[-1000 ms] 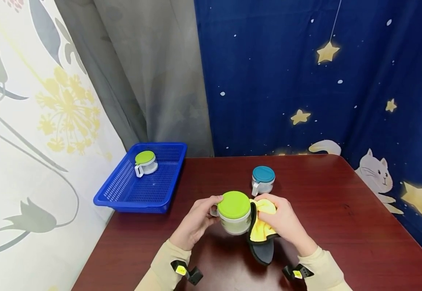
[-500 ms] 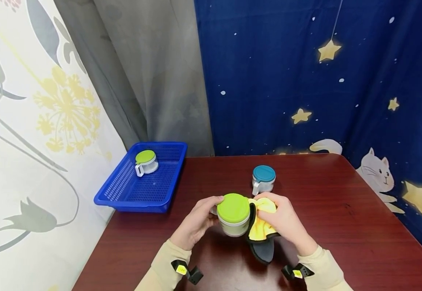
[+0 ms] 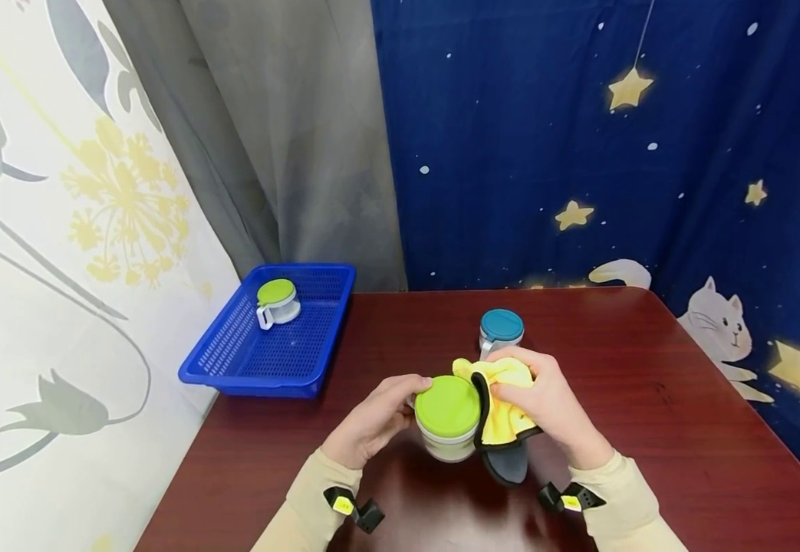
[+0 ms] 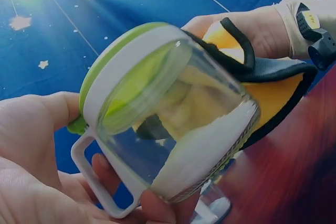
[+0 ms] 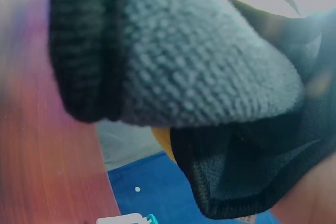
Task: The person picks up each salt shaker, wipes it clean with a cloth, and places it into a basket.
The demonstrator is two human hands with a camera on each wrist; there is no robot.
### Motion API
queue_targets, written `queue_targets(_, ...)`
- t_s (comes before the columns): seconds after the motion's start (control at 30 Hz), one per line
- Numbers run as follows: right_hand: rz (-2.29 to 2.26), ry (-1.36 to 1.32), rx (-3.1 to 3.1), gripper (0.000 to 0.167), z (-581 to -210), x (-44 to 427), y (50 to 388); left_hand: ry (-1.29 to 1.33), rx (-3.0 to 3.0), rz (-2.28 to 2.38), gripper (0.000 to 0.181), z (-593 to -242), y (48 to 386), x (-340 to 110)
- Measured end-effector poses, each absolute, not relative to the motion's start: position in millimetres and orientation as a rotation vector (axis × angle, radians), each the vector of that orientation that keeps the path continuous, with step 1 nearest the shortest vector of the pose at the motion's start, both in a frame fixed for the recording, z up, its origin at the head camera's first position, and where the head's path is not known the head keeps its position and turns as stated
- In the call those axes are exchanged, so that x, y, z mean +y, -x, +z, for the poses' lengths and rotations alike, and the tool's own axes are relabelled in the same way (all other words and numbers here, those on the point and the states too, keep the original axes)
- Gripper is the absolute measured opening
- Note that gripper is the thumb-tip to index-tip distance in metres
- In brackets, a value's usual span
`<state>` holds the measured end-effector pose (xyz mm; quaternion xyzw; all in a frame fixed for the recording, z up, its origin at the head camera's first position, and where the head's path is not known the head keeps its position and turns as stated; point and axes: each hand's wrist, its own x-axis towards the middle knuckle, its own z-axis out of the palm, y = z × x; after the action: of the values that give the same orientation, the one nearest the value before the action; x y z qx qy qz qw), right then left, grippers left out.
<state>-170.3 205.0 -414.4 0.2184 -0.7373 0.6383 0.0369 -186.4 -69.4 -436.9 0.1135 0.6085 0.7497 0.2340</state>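
Observation:
My left hand point(image 3: 379, 422) grips a clear glass seasoning jar point(image 4: 178, 124) by its white handle side, thumb at the edge of its green lid point(image 3: 448, 406). White granular contents lie slanted inside the jar, which is tilted. My right hand point(image 3: 544, 399) pinches a yellow and grey cloth point(image 3: 506, 399) with black edging and holds it against the jar's right side. In the right wrist view the cloth's grey face point(image 5: 199, 56) fills much of the picture and hides the jar. Just beyond my right hand stands a blue-lidded jar point(image 3: 502, 326), partly covered by that hand.
A blue plastic basket point(image 3: 268, 376) stands at the table's back left, with another green-lidded jar point(image 3: 278, 301) inside it. The dark red wooden table point(image 3: 648, 368) extends to the right. Curtains hang behind it.
The held jar has moved slightly lower and to the right, tilting a little more toward the head camera. The right hand has shifted slightly up and right with the cloth, which now bunches higher beside the lid.

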Motion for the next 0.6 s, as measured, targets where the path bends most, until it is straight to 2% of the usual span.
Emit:
queue_targets(0.3, 1.97, -0.873, -2.237, 0.031, -410.5, 205.0, 175.9, -0.394, 1.616, 2.002, 0.018, -430.4, 183.3, -67.2)
queue_targets(0.5, 2.02, -0.937, -2.262, 0.036, -413.2, 202.9, 177.6, -0.405, 1.591, 1.984, 0.019, -429.0, 180.5, -65.9)
queue_targets(0.6, 2.075, -0.945, -2.278, 0.034, -419.4, 199.7, 178.5, -0.398, 1.584, 1.989, 0.02, -429.2, 179.8, -66.1)
